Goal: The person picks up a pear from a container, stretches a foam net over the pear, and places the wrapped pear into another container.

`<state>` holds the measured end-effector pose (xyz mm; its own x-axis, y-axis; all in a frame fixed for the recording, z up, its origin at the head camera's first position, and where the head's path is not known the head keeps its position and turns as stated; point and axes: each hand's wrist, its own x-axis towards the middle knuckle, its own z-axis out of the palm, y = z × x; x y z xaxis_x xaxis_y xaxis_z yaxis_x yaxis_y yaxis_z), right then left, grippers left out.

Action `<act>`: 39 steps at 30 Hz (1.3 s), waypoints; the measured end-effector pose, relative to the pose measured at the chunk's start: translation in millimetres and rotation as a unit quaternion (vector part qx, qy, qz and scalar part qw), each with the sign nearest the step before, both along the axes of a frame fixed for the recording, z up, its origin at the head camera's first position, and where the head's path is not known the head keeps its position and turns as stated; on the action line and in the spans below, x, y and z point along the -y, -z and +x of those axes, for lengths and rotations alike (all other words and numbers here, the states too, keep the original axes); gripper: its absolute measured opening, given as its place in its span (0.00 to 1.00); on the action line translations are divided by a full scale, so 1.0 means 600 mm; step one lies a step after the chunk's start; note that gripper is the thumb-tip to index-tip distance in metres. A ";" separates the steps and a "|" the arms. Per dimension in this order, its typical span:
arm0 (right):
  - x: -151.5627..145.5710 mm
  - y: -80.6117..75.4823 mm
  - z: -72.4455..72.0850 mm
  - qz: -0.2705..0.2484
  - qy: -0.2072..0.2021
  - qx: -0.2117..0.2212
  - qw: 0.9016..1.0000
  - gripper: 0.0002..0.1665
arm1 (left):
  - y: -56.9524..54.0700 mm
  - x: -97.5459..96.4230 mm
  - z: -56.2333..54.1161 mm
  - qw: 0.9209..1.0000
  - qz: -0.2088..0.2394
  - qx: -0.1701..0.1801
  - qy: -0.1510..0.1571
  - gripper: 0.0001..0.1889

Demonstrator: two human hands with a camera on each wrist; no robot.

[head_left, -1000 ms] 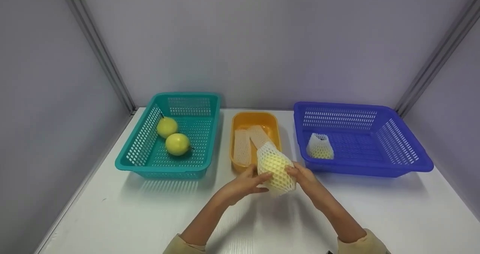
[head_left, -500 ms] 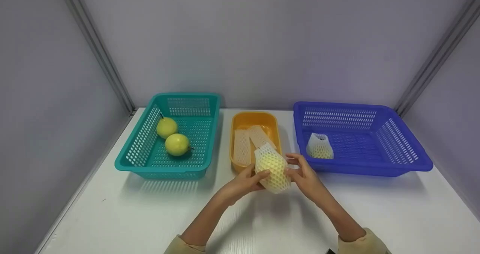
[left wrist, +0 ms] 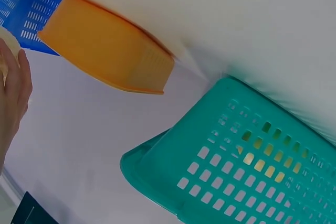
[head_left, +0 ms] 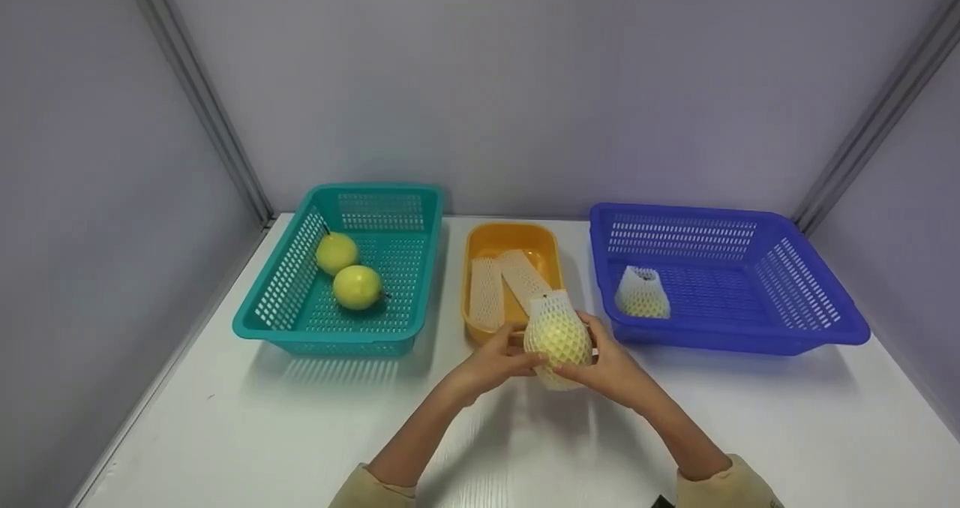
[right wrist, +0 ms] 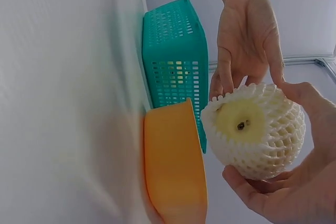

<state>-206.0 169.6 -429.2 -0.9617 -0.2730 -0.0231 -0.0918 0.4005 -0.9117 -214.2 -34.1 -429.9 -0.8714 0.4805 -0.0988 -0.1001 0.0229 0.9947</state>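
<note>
A yellow pear (head_left: 561,339) in a white foam net is held between both hands in front of the orange tub, its netted neck pointing up and away. My left hand (head_left: 491,363) grips its left side, thumb in front and fingers behind. From the right, my right hand (head_left: 613,367) holds it with the thumb low on the front and fingers round the far side. In the right wrist view the bare bottom of the pear (right wrist: 240,124) shows through the net's open end. The left wrist view catches only fingers (left wrist: 21,85) beside the netted pear at its left edge.
Two bare yellow pears (head_left: 357,287) lie in the teal basket (head_left: 322,336) at left. An orange tub (head_left: 513,229) holds flat foam nets (head_left: 487,294). The blue basket (head_left: 735,335) at right contains another netted pear (head_left: 643,294). Walls enclose the white table (head_left: 225,418).
The netted pear has turned more upright and shifted slightly right. My right hand has loosened and regripped it, its thumb now lower on the front. The left hand stays on the pear.
</note>
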 end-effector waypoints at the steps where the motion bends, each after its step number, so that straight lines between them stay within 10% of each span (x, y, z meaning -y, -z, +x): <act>1: 0.000 -0.001 0.000 0.001 0.005 0.001 1.000 0.51 | -0.002 -0.002 -0.001 1.000 -0.008 -0.002 -0.002 0.30; 21: -0.041 -0.030 -0.011 -0.031 0.112 -0.010 0.993 0.49 | -0.018 -0.054 -0.033 0.996 -0.049 -0.065 -0.031 0.27; 29: -0.068 -0.047 -0.008 -0.108 0.170 -0.003 0.980 0.46 | -0.011 -0.094 -0.046 0.997 0.047 -0.001 -0.065 0.21; 39: -0.096 -0.055 -0.007 -0.239 0.203 -0.011 0.949 0.36 | 0.017 -0.160 -0.049 0.991 0.060 0.081 -0.083 0.23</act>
<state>-210.5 227.3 -396.2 -0.9886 0.1471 0.0314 -0.0394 -0.0521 -0.9979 -243.7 61.8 -440.0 -0.9168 0.3488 -0.1944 -0.2509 -0.1246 0.9600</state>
